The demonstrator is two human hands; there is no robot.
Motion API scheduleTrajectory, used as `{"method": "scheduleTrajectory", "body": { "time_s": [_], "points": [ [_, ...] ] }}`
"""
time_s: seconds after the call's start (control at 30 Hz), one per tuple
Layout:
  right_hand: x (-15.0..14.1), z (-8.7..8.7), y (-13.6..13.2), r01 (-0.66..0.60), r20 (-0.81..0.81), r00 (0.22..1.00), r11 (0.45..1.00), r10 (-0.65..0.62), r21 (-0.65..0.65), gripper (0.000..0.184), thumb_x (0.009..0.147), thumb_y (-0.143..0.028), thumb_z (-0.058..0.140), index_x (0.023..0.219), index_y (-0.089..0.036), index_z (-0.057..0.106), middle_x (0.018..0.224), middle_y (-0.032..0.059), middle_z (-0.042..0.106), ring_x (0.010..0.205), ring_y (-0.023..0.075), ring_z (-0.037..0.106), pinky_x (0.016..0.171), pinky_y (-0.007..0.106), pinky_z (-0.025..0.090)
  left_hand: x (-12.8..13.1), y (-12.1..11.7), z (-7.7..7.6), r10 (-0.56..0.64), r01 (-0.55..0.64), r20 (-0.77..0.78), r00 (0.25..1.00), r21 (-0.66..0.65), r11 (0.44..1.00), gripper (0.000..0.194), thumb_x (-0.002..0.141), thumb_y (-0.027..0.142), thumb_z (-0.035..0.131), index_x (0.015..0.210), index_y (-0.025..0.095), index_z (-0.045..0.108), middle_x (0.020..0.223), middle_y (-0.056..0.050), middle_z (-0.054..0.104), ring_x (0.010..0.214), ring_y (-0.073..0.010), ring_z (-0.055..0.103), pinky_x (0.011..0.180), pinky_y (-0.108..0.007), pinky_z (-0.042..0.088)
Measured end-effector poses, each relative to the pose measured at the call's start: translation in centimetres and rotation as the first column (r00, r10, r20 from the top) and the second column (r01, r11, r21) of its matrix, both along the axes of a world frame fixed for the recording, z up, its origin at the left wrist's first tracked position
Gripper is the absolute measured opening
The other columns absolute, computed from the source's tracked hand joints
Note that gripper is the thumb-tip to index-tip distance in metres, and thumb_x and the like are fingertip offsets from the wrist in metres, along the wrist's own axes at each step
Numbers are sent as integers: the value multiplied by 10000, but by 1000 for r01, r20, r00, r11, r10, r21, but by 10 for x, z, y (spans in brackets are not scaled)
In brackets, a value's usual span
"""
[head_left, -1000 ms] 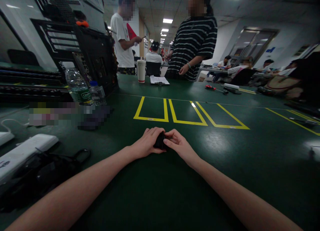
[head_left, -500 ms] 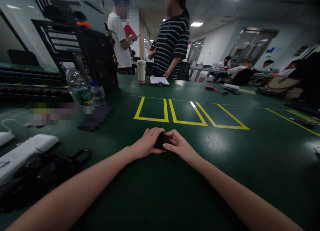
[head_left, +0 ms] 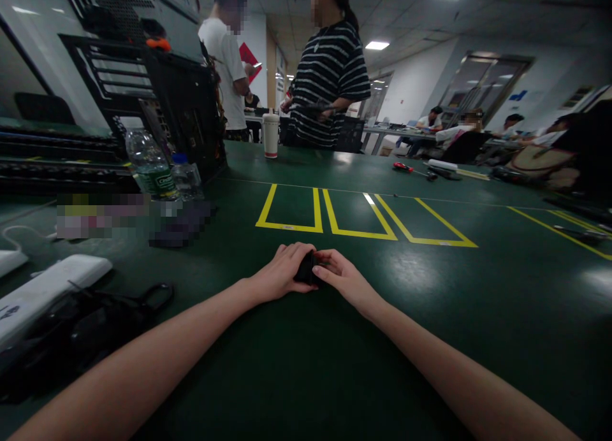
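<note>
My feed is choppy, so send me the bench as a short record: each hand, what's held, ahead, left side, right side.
Left hand: curled around the object
Right hand: thumb and fingertips at its right edge; grip unclear
Held: small black object, partly hidden
Ahead: yellow tape, cup beyond
Left side: two bottles
Right side: red-handled tool

A small, black, boxy object (head_left: 305, 272) sits partly hidden between the left hand (head_left: 285, 270) and right hand (head_left: 345, 276).

Smooth tabletop (head_left: 329, 364) with a glossy sheen; at left, a clear, shiny plastic water bottle (head_left: 143, 154) and, nearer, a smooth plastic power strip (head_left: 60, 288); centre, a matt-looking black block (head_left: 303, 273).
</note>
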State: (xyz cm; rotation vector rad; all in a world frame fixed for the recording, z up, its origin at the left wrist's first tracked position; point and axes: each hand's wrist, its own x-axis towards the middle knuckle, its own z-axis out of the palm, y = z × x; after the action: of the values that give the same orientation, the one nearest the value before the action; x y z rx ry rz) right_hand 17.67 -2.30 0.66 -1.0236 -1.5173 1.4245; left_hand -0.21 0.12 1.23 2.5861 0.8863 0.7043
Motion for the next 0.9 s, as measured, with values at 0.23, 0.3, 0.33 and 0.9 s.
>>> {"method": "scheduleTrajectory", "body": {
  "time_s": [0.23, 0.3, 0.33, 0.9],
  "points": [
    [1, 8, -5, -69, -47, 996, 997, 70, 26, 240, 710, -233, 623, 899, -221, 476, 1008, 7, 534, 992, 171, 531, 867, 365, 425, -1, 0, 0, -4, 4, 5, 1000, 4, 1000, 595, 679, 315, 665, 1147, 208, 311, 1120, -82, 466, 1002, -237, 471, 828, -380, 358],
    [0, 8, -6, -40, -29, 999, 999, 41, 27, 175, 749, -269, 579, 887, -220, 484, 978, 7, 537, 967, 168, 537, 839, 358, 436, -1, 0, 0, -13, 13, 0, 1000, 5, 1000, 594, 687, 327, 657, 1152, 207, 306, 1121, -82, 465, 998, -233, 471, 825, -377, 359],
    [-1, 8, -5, -22, -26, 999, 999, 23, 34, 158, 760, -280, 565, 883, -220, 487, 959, 5, 539, 954, 165, 539, 831, 353, 438, 0, 0, -1, -13, 13, 0, 1000, 8, 1000, 598, 688, 332, 655, 1155, 208, 303, 1122, -82, 465, 1000, -233, 470, 826, -378, 357],
    [-2, 5, -6, 11, -16, 1000, 997, -10, 75, 155, 752, -288, 568, 881, -228, 507, 937, -3, 542, 914, 161, 550, 802, 335, 448, -1, -1, 0, -11, 11, 15, 1000, 0, 1000, 584, 688, 318, 658, 1146, 208, 314, 1135, -84, 457, 1012, -236, 463, 837, -380, 362]
  ]
}}
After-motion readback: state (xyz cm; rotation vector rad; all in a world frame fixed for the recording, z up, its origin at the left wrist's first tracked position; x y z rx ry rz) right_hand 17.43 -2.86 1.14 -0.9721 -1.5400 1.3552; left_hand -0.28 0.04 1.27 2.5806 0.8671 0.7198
